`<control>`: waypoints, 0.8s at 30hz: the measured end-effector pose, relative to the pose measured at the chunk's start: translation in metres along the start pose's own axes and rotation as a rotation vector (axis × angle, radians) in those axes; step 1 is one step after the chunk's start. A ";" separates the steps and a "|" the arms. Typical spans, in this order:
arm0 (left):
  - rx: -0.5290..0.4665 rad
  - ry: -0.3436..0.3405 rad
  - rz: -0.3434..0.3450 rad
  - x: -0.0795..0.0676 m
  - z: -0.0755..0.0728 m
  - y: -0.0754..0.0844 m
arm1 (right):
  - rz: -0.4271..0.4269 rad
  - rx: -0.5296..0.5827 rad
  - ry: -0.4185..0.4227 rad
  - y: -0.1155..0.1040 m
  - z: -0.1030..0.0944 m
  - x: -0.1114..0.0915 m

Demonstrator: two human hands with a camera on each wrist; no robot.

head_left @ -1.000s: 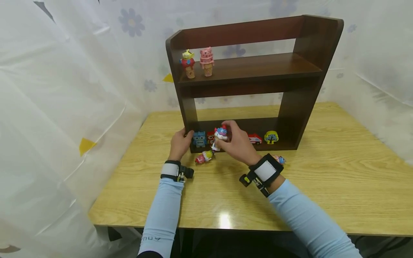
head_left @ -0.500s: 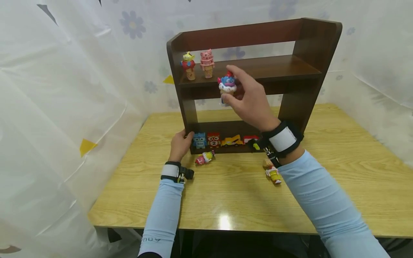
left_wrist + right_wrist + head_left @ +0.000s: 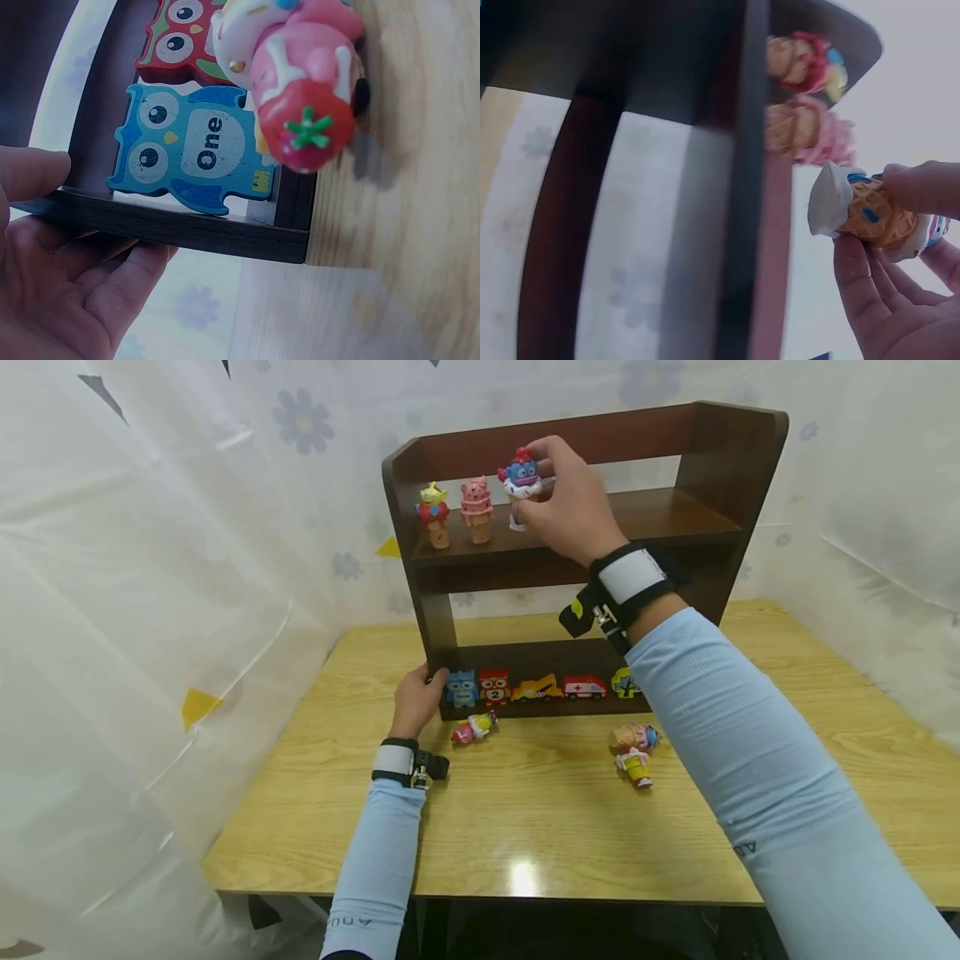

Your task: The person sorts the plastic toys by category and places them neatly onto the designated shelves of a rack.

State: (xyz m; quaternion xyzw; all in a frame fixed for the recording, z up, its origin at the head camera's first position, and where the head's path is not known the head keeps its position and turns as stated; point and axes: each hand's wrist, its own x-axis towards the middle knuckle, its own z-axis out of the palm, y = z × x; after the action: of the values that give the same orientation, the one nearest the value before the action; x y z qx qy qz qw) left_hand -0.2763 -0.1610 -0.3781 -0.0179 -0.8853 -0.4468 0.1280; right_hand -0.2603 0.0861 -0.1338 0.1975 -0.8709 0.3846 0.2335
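Note:
My right hand (image 3: 576, 510) pinches an ice-cream-cone figurine (image 3: 521, 477) with a blue face and red top, upright at the upper board of a dark wooden shelf (image 3: 667, 518). In the right wrist view its white base and waffle cone (image 3: 881, 214) show between thumb and fingers, out in front of the board edge. Left of it on that board stand a pink cone figurine (image 3: 477, 510) and a red one with a yellow-green top (image 3: 432, 516). My left hand (image 3: 415, 700) grips the shelf's left side panel (image 3: 187, 232), thumb inside and fingers outside, beside a blue owl block (image 3: 184, 146).
Along the bottom board stand a red owl (image 3: 494, 687), a yellow truck (image 3: 537, 689), a red-and-white ambulance (image 3: 584, 687) and a tree (image 3: 624, 683). On the table (image 3: 525, 827) lie a pink-and-yellow figurine (image 3: 474, 727) at left and two more figurines (image 3: 634, 767) at right.
My right hand has lifted the blue-faced cone figurine from low near the bottom board up to the upper board, beside the pink one. My left hand has stayed on the side panel.

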 end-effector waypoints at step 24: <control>0.015 0.004 0.028 0.002 0.001 0.006 | 0.159 -0.044 -0.053 0.025 0.018 0.021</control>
State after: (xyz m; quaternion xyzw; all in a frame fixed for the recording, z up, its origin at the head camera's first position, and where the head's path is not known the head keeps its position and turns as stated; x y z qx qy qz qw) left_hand -0.2776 -0.1566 -0.3736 -0.0284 -0.8879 -0.4385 0.1360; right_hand -0.2948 0.0844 -0.1469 0.1328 -0.8981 0.3771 0.1834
